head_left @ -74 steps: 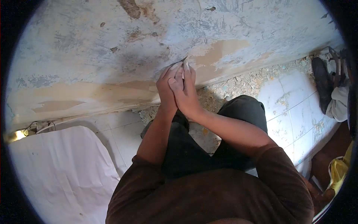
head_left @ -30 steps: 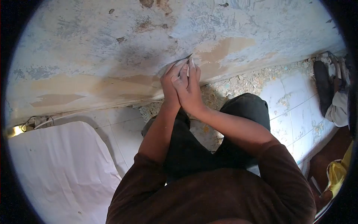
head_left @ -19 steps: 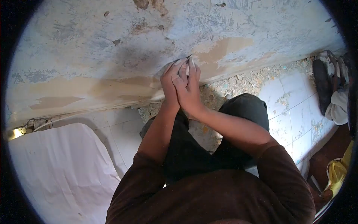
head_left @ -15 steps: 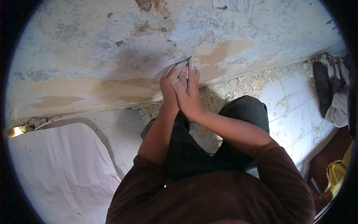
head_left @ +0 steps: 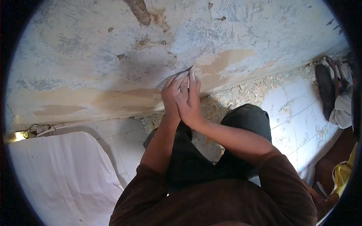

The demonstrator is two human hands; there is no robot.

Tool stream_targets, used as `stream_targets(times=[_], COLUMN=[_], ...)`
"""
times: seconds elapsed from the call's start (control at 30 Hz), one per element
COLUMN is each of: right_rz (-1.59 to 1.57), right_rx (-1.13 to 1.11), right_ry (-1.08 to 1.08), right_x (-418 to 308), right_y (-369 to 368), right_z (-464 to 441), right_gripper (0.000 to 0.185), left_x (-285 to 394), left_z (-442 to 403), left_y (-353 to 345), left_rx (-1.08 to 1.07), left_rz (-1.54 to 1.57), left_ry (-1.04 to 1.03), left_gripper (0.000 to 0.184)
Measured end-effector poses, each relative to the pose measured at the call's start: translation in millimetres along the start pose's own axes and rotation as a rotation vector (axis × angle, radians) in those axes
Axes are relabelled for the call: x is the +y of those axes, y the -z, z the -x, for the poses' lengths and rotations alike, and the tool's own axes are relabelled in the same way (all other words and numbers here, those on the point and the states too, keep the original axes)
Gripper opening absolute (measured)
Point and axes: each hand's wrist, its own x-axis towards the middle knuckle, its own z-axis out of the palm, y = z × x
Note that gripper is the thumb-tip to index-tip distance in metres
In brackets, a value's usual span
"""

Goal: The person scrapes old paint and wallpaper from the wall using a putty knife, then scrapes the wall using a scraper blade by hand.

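Note:
My left hand [head_left: 171,92] and my right hand [head_left: 189,100] are pressed together against the lower part of a patchy wall [head_left: 86,49]. Between their fingertips shows the dark, thin edge of a flat blade [head_left: 190,69], its tip touching the wall. Most of the tool is hidden by the fingers, so how each hand grips it is partly unseen. Whitish dust coats the fingers. Right of the fingertips lies a tan bare patch [head_left: 222,60] where the surface coat is gone.
Flakes of debris [head_left: 249,92] line the wall's foot on white floor tiles [head_left: 298,113]. A white sheet [head_left: 64,173] lies at left, near a lit lamp [head_left: 19,136] and wires. At right are a dark shoe [head_left: 325,86], another person's arm [head_left: 318,199] and a yellow bag [head_left: 342,175].
The view has shifted slightly, so the wall and hands appear a little lower than half a second ago. Both hands keep the same joined hold at nearly the same wall spot.

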Motion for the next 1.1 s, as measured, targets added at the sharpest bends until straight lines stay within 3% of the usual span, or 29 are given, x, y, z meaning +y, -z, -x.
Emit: stream_targets(times=[0.1, 0.17, 0.3, 0.53, 0.97, 1.1], right_rz=[0.078, 0.038, -0.002, 0.008, -0.028, -0.044], right_rx=[0.000, 0.091, 0.001, -0.014, 0.064, -0.005], right_ry=[0.035, -0.117, 0.028, -0.001, -0.078, 0.017], right_x=[-3, 4, 5, -8, 4, 6], right_y=[1, 3, 7, 1, 3, 2], right_z=[1, -3, -4, -1, -2, -1], right_gripper=[0.072, 0.073, 0.075, 0.076, 0.077, 0.078], left_x=[-5, -5, 2, -4, -4, -5], left_z=[-5, -2, -4, -2, -6, -8], left_y=[-4, -11, -1, 3, -8, -8], left_rx=[-0.074, -0.093, -0.021, -0.017, -0.070, -0.058], left_rz=[0.086, 0.095, 0.121, -0.006, 0.163, 0.112], left_ry=[-0.058, -0.030, -0.016, -0.042, -0.028, -0.045], left_gripper=[0.021, 0.021, 0.021, 0.023, 0.022, 0.022])
